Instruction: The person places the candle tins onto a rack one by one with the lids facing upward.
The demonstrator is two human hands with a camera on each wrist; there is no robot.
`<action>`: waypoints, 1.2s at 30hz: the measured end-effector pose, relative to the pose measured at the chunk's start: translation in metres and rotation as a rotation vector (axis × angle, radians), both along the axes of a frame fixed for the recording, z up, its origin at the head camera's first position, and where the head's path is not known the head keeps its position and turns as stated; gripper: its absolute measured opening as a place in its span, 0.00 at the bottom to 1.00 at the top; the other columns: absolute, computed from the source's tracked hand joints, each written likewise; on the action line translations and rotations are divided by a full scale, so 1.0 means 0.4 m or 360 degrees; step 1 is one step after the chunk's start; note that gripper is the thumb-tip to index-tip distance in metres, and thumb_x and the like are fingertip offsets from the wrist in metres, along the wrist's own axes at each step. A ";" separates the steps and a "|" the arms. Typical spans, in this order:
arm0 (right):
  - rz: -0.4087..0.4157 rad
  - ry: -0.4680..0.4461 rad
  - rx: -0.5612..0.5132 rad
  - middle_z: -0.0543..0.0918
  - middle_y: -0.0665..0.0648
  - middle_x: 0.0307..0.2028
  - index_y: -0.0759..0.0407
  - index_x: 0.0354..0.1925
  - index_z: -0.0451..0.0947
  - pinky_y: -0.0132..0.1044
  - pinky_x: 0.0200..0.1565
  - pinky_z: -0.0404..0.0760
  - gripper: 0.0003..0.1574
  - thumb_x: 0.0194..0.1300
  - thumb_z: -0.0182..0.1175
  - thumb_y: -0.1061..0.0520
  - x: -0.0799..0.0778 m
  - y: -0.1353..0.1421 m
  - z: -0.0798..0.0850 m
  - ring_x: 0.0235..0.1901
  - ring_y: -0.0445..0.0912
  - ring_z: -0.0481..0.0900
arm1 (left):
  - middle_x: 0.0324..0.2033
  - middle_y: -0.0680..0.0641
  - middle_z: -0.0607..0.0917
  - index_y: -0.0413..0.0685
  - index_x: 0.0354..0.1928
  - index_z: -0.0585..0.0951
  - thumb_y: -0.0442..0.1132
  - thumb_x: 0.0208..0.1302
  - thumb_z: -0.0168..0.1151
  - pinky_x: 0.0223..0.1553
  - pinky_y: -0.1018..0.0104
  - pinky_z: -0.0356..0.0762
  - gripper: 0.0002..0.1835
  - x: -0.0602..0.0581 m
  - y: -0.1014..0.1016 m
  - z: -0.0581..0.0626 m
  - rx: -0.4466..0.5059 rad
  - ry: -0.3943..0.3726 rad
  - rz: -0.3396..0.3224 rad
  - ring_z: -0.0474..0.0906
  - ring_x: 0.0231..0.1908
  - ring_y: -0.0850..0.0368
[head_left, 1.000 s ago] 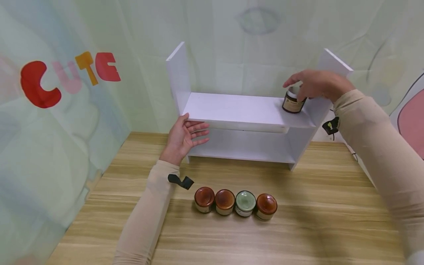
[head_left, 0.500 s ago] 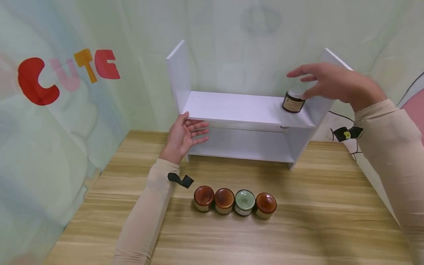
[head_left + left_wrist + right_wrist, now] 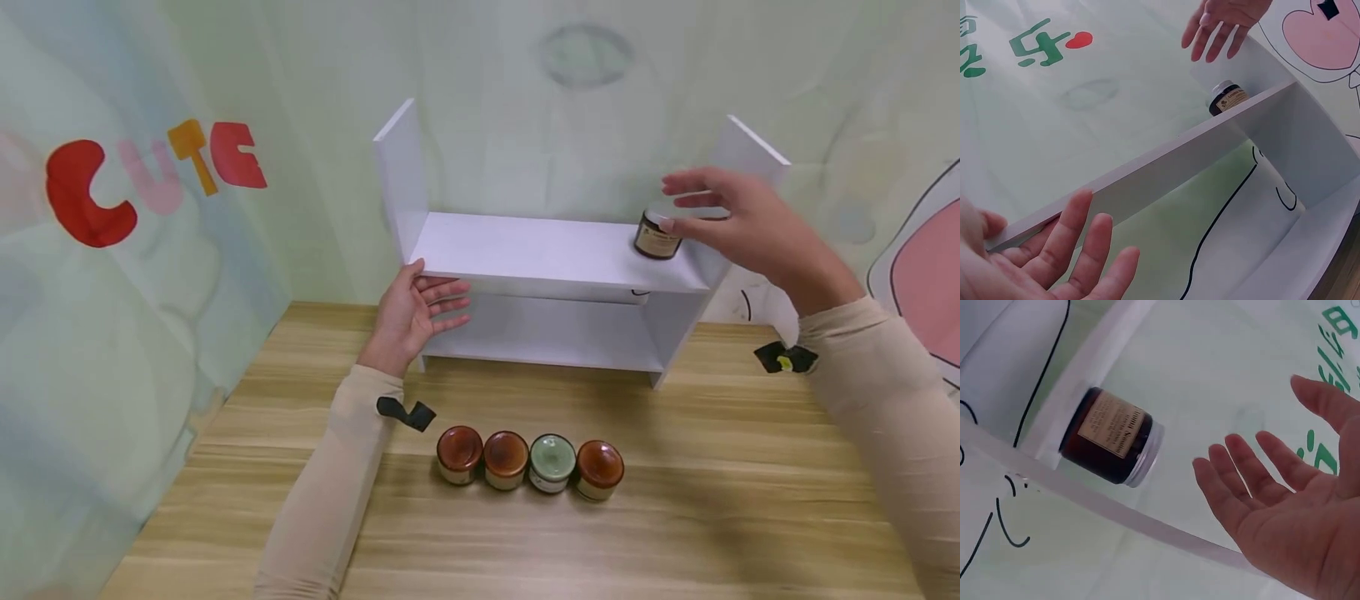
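Observation:
A dark brown glass jar [image 3: 657,235] with a tan label and a pale lid stands at the right end of the white shelf's [image 3: 525,248] upper board. My right hand [image 3: 742,218] hovers by it, fingers spread; the right wrist view shows a gap between the fingertips and the jar [image 3: 1110,437]. At the upper board's left front corner, my left hand [image 3: 416,317] pinches the edge, thumb on top and index finger beneath. Its other fingers [image 3: 1094,250] extend loosely below the board in the left wrist view.
Several small jars stand in a row on the wooden table [image 3: 337,533] before the shelf: amber-topped ones [image 3: 460,450] and a green-topped one [image 3: 552,458]. Upright side panels [image 3: 401,175] bound the shelf's upper level. A printed cloth [image 3: 495,100] hangs behind.
My right hand has let go of the jar and lifted off it to the right, then come slightly lower. The jar stays on the upper board. My left hand keeps its place.

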State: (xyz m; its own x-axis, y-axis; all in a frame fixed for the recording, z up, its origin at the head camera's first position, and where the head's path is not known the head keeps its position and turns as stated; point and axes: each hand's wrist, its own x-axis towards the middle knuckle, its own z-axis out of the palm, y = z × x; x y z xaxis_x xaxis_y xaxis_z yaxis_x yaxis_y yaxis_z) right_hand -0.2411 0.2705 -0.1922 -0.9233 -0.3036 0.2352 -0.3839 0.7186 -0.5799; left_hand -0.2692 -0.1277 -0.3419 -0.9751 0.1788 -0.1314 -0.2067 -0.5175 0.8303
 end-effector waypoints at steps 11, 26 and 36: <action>-0.0061 0.0423 0.0217 0.72 0.65 0.67 0.57 0.74 0.66 0.64 0.63 0.66 0.42 0.70 0.63 0.42 0.061 -0.042 -0.097 0.66 0.63 0.67 | 0.36 0.44 0.91 0.41 0.43 0.80 0.55 0.81 0.42 0.41 0.51 0.86 0.25 0.003 -0.009 0.010 -0.0001 0.0006 0.0004 0.87 0.40 0.48; -0.0061 0.0556 0.0564 0.62 0.61 0.75 0.51 0.78 0.58 0.67 0.64 0.65 0.53 0.65 0.65 0.34 0.136 -0.080 -0.229 0.72 0.65 0.60 | 0.36 0.44 0.91 0.41 0.44 0.80 0.56 0.81 0.42 0.41 0.51 0.86 0.26 0.004 -0.007 0.012 -0.0002 0.0018 -0.0006 0.87 0.41 0.47; 0.0020 0.0665 0.0612 0.65 0.63 0.73 0.56 0.75 0.63 0.64 0.66 0.65 0.55 0.60 0.69 0.35 0.173 -0.085 -0.320 0.70 0.65 0.64 | 0.36 0.44 0.91 0.41 0.43 0.81 0.55 0.81 0.41 0.41 0.51 0.86 0.26 0.000 -0.009 0.011 0.0001 0.0026 -0.0016 0.87 0.41 0.47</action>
State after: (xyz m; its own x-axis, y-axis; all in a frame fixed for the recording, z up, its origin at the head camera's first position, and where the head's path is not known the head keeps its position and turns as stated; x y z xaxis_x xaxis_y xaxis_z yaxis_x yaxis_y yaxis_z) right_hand -0.1718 0.2365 -0.3202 -0.7712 -0.4500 0.4503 -0.5346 0.8419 -0.0743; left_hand -0.2692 -0.1314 -0.3377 -0.9752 0.1887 -0.1152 -0.1983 -0.5162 0.8332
